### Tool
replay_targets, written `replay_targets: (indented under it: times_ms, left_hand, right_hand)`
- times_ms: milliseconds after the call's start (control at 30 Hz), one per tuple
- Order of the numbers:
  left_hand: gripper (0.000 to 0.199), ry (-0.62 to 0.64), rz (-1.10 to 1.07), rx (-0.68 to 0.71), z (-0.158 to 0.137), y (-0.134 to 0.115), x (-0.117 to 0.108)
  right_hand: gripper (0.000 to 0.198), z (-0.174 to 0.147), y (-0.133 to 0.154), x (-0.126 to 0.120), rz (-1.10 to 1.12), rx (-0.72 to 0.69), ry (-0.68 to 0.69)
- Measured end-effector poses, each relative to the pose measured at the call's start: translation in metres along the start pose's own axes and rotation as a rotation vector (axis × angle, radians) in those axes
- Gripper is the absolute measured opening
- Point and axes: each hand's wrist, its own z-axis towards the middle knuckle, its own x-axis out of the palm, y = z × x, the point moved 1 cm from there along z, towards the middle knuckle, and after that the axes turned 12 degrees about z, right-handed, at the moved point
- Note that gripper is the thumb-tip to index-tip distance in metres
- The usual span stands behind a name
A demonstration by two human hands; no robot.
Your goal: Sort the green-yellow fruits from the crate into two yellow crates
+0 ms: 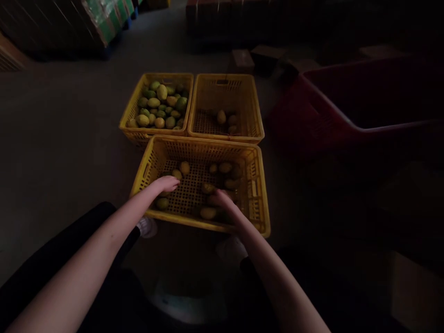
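Both hands reach down into the front yellow crate (204,225), which holds loose yellow-green mangoes. My left hand (169,183) is over the crate's left part, fingers stretched forward, close to a mango (176,174). Another mango (185,167) lies just beyond it, and a greener mango (162,203) sits below my wrist. On the right side, my right hand (221,199) is low among several mangoes, its fingertips next to a yellowish mango (208,188). Its fingers are dim and partly hidden, so their grip does not show. A mango (208,213) lies nearer the front wall.
Behind stand two more yellow crates: the left crate (130,104) is filled with green and yellow mangoes, the right crate (257,106) has a few. A large red bin (319,104) is at the right. Cardboard boxes (242,60) and wrapped pallets (111,23) stand further back.
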Motion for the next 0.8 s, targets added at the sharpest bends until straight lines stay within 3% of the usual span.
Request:
replay_targets:
  times_ms: [133,267,467,567,633,733,800]
  left_hand:
    - [0.038,-0.046,0.089,-0.023,0.068,0.016,-0.001]
    - [0.037,-0.066,0.112,0.056,0.124,0.019,0.006]
    - [0.031,-0.051,0.109,0.141,0.152,0.022,0.023]
    - [0.031,-0.062,0.087,0.086,0.144,0.027,0.014]
    - [0.036,-0.130,-0.017,-0.006,0.123,0.031,-0.004]
    - [0.065,-0.306,-0.401,-0.134,0.066,0.033,-0.042]
    - [0.070,-0.305,-0.796,-0.167,0.016,0.027,-0.064]
  right_hand:
    - [0.028,0.011,-0.001,0.017,-0.124,0.081,0.156]
    - [0.032,0.009,0.004,0.021,-0.158,0.086,0.253]
    - [0.038,0.009,0.005,0.016,-0.128,0.114,0.275]
    - [0.038,0.011,0.002,0.016,-0.094,0.110,0.268]
    - [0.035,0.013,0.000,0.016,-0.069,0.099,0.244]
    - [0.032,0.017,-0.001,0.015,-0.007,0.071,0.194]
    - [0.028,0.020,-0.001,0.013,0.055,0.052,0.164]
